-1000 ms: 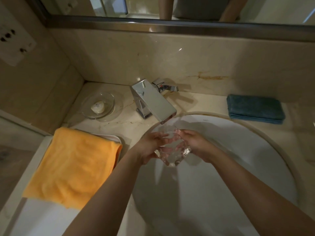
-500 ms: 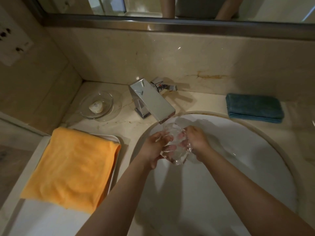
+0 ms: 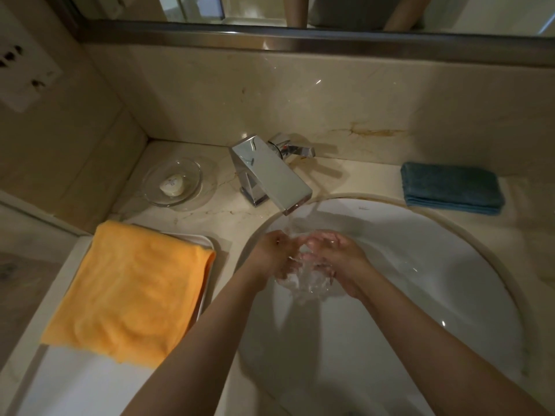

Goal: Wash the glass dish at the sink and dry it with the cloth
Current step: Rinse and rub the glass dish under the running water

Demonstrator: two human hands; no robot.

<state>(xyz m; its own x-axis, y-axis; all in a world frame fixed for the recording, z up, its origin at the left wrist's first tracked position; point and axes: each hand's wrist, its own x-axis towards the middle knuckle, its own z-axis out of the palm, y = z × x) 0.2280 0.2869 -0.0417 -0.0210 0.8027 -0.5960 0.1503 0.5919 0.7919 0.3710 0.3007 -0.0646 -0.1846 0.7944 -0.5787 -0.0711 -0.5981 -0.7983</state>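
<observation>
Left of the hands: orange cloth point(image 3: 129, 291) draped over a white tray point(image 3: 207, 243), soap dish point(image 3: 172, 183) beyond | above them: chrome faucet point(image 3: 270, 175) running | far right: folded blue cloth point(image 3: 452, 187) | between hands, over the sink point(image 3: 450, 265): glass dish point(image 3: 309, 280), clear, wet, blurred | left hand point(image 3: 274, 255) and right hand point(image 3: 341, 259) curled round it.

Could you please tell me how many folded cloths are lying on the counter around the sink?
2. The orange cloth lies on a white tray left of the basin; the blue cloth lies at the counter's back right. None other shows.
</observation>
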